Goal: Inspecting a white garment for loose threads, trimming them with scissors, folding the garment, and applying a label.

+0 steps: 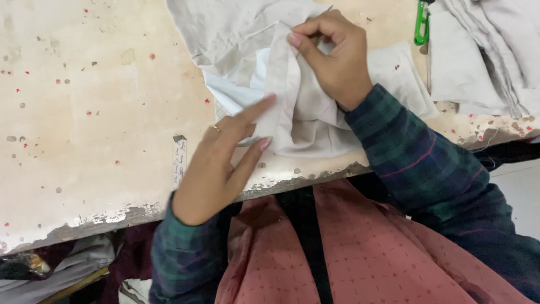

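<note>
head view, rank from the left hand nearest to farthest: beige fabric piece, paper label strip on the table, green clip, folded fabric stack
1. beige fabric piece, under the left hand fingertips
2. paper label strip, just left of the hand
3. green clip, far upper right
4. folded fabric stack, top right corner

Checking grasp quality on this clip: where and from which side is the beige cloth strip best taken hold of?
Best gripped at its upper end, from the right, where the right hand already pinches the strip. There the fold stands raised off the table, so fingers can close on both faces. Lower down it lies flat under the left hand, with no edge free.
</note>
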